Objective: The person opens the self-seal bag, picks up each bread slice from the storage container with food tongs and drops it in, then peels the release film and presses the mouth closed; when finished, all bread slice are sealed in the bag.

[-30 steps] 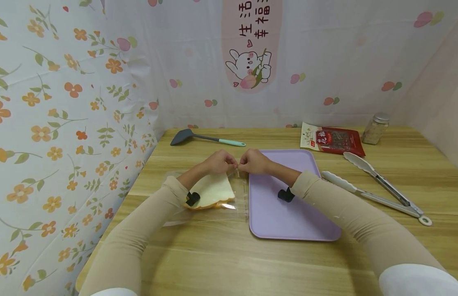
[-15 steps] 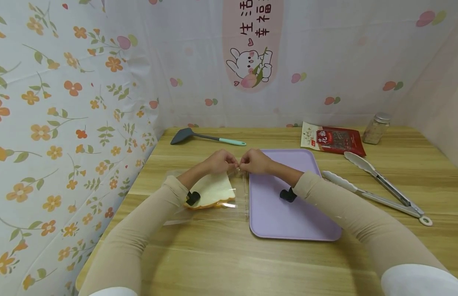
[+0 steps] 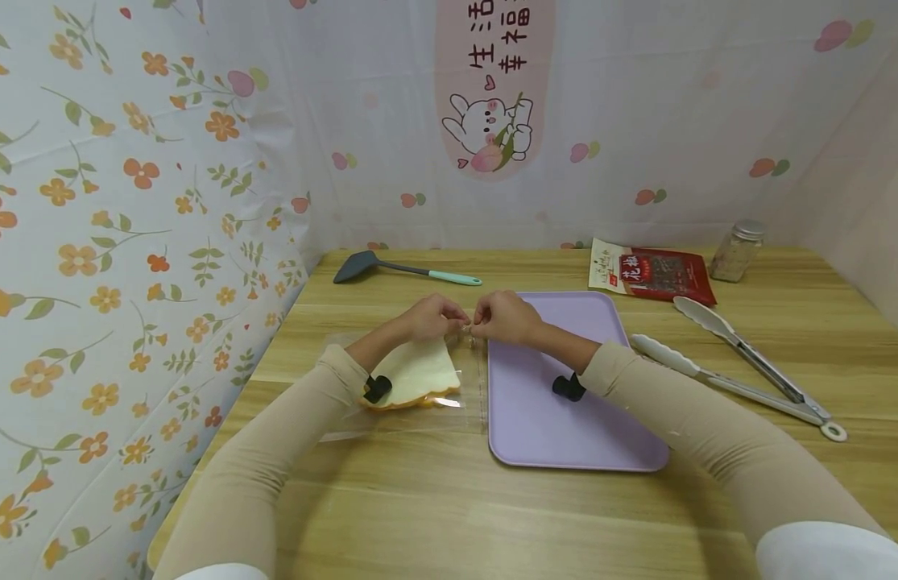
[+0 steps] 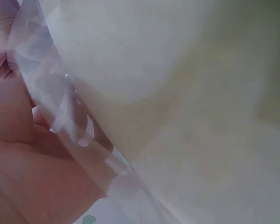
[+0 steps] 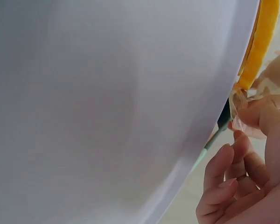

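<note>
A clear plastic bag (image 3: 474, 403) lies flat left of centre in the head view, with a brown-crusted bread slice (image 3: 420, 374) inside. My left hand (image 3: 428, 318) pinches the bag's far right corner, its wrist crossing above the slice. Fingertip to fingertip with it, my right hand (image 3: 508, 317) pinches the same corner from the right. Transparent film (image 5: 238, 105) shows between the right fingers in the right wrist view. The left wrist view has the film (image 4: 74, 126) running across the left palm, beside the blurred pale bread (image 4: 200, 140).
A lilac tray (image 3: 550, 435) lies under the right forearm, beside the bag. A turner (image 3: 405, 267) with a mint handle lies behind the hands. To the right are metal tongs (image 3: 760, 387), a red spice packet (image 3: 655, 274) and a glass jar (image 3: 737, 254).
My right hand has shifted slightly to the right, its wrist turning a little, while the fingers stay at the bag's corner. My left hand, the bread and the tray keep their places.
</note>
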Motion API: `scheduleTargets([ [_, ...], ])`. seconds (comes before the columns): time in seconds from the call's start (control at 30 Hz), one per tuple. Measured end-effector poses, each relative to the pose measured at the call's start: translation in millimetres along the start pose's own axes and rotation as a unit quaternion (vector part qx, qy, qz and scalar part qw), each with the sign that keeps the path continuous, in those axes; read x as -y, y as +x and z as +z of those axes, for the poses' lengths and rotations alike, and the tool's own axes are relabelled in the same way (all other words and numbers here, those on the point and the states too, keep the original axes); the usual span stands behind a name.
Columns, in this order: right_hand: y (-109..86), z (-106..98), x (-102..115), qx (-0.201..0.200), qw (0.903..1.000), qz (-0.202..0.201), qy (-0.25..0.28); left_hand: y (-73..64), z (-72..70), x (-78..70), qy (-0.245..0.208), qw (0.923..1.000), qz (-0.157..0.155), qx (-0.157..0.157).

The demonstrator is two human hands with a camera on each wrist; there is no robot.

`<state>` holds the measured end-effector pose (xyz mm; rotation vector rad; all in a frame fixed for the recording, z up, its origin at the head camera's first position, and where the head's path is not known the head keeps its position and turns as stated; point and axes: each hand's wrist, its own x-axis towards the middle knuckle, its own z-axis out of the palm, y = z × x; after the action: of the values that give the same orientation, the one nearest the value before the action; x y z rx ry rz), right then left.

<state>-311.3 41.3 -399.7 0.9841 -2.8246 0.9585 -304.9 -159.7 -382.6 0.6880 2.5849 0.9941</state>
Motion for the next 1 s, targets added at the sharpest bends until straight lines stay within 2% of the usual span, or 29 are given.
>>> scheduleTargets([
  [0.43, 1.7, 2.3, 4.2, 0.004, 0.9998, 0.018, -0.011, -0.6, -0.9, 0.7, -0.011, 0.9997, 0.014, 0.015],
  [0.77, 4.2, 5.3, 5.4, -0.006, 0.9991, 0.041, -0.012, 1.9, -0.2, 5.1, -0.016, 0.9995, 0.028, 0.005],
  [1.0, 2.4, 4.2, 4.7, -0.006, 0.9993, 0.038, -0.001, 0.7, -0.3, 1.5, 0.008, 0.9999, 0.008, -0.011],
])
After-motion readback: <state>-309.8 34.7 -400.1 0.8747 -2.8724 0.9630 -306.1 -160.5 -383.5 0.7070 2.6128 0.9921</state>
